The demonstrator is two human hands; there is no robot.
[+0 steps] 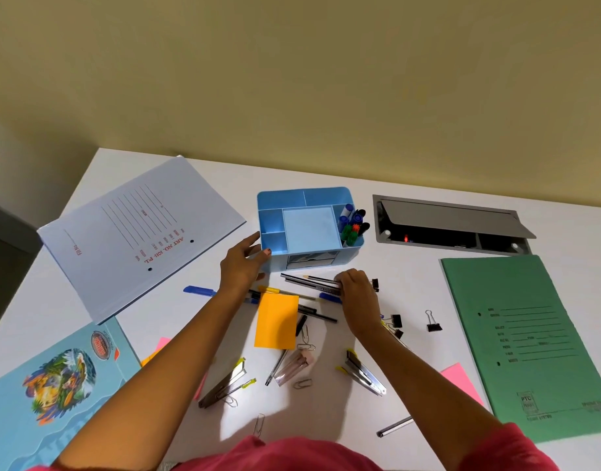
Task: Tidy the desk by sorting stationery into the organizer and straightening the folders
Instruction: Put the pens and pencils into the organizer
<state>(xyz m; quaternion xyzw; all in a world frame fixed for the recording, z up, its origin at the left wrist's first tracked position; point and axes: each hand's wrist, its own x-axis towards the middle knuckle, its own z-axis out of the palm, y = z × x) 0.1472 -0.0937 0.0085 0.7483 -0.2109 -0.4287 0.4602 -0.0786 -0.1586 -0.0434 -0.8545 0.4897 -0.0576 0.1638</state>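
A blue desk organizer [275,198] stands mid-desk, with markers [353,222] upright in its right compartment. My left hand [242,266] rests against its front left corner, fingers spread and holding nothing. My right hand [357,289] is closed over a bundle of black pencils [309,283] lying just in front of the organizer. More pens [200,290] and an orange sticky pad [277,320] lie between my arms. A white folder [139,232] lies askew at the left, a green folder [516,341] at the right, and a picture-covered blue folder [54,385] at the near left.
Two staplers [224,385] [365,372], paper clips [302,383], black binder clips [433,322] and pink sticky notes [459,379] are scattered on the white desk [411,287]. An open grey cable hatch [452,222] sits behind, right of the organizer. A wall borders the desk's far edge.
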